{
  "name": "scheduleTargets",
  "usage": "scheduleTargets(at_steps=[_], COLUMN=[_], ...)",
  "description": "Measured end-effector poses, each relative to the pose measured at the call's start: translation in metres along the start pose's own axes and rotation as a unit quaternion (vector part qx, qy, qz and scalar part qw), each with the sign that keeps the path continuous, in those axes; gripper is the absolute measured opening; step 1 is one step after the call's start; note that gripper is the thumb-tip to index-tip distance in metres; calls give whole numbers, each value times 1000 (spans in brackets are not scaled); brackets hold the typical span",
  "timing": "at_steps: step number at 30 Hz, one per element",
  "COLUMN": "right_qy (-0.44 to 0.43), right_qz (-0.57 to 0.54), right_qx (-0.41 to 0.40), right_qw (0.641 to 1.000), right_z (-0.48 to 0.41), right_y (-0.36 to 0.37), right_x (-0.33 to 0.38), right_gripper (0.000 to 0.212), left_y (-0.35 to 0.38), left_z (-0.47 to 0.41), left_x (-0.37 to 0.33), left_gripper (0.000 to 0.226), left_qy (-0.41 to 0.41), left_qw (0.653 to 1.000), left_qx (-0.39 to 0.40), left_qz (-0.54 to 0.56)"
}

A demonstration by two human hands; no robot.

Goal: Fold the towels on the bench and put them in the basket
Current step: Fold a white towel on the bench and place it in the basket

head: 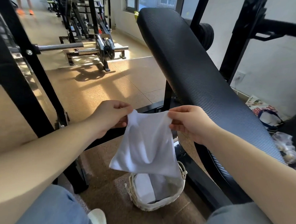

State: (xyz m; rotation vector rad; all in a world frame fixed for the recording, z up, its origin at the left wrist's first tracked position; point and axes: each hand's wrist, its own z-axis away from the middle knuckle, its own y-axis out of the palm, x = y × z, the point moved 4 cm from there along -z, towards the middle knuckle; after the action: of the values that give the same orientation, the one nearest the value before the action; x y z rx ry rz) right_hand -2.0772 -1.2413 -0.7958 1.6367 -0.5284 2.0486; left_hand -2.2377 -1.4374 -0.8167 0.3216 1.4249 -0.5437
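A white towel hangs in the air in front of me, held by its two top corners. My left hand pinches the left corner and my right hand pinches the right one. Directly below the towel, on the floor between my knees, stands a pale woven basket. Folded white towels lie inside it, partly hidden by the hanging towel. The black padded bench stretches away to the right of my hands, with nothing lying on the part I can see.
A black rack post and its frame stand to the left. A barbell with plates rests on a stand further back. Bags and clutter lie by the wall at the right. Another person's legs show at the far top left.
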Motion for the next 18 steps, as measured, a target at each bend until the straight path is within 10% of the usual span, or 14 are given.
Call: scheduleTargets(at_steps=[18], right_qy=[-162], right_qz=[233], right_qx=[-34], right_qw=[958], right_z=[-13], right_y=[23], right_x=[-10], right_gripper=[12], left_y=[64], left_z=[7], left_x=[-9], left_gripper=[13], left_qy=[52], left_qw=[997], left_qx=[38], left_qz=[-31])
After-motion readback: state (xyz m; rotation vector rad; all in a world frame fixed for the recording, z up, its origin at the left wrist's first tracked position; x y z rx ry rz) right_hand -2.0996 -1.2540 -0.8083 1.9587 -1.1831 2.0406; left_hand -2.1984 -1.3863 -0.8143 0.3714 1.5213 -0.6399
